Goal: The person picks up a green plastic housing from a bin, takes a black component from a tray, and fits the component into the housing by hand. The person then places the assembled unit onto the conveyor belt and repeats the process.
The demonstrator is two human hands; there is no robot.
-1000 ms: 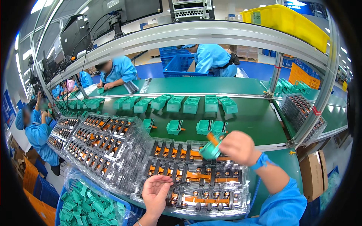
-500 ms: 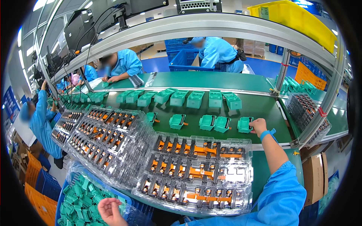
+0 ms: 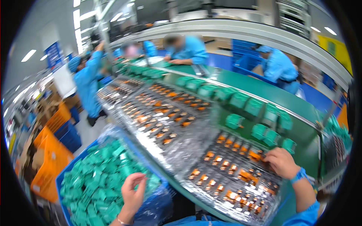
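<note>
I see the left hand (image 3: 132, 191) over the blue bin (image 3: 62, 184) of green parts (image 3: 98, 180), fingers loosely curled, pinching nothing clear. Right hand (image 3: 281, 162), fingers bent, rests on the clear tray (image 3: 233, 177) right of the bin.

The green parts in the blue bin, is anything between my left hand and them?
Nothing visible blocks it. The left hand hangs right over the heap of green parts in the blue bin, fingers curled and apparently empty. The clear plastic liner lies around the heap, not over it. The right hand rests on the clear tray.
</note>
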